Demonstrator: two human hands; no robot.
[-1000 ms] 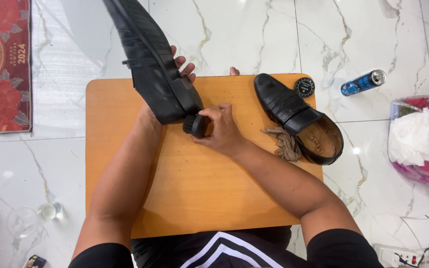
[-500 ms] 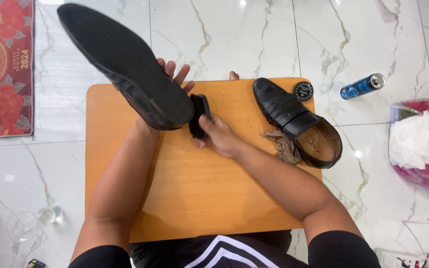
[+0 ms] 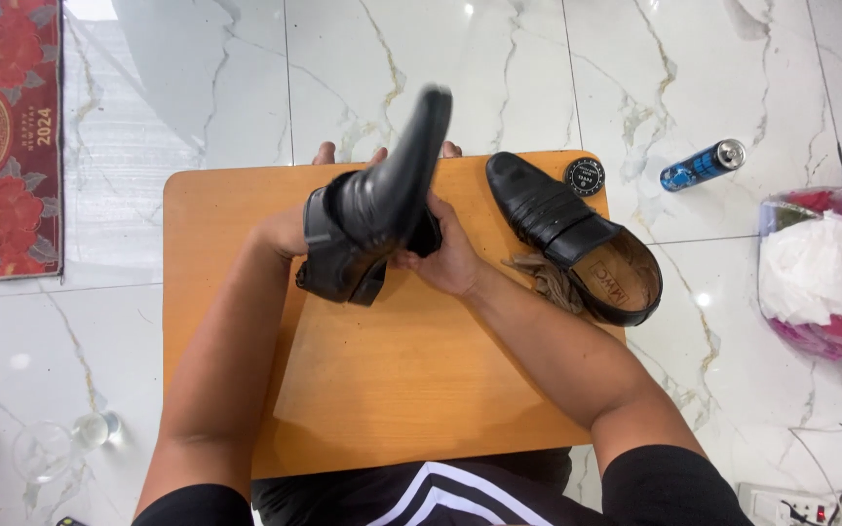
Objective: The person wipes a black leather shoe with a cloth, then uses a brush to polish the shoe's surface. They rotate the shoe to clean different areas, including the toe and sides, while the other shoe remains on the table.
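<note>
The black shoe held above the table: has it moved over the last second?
Yes. The held shoe has turned, its toe swinging from the upper left towards the other shoe, which stays put on the wooden table.

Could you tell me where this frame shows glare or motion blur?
Head view: the held shoe is blurred at its toe, the second shoe on the wooden board stays sharp, and the marble floor shows bright glare spots.

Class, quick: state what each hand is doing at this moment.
Left hand: closed on the raised black shoe, gripping it from behind.
Right hand: pressed against the shoe's side, closed around something dark; what it is cannot be told.
</note>
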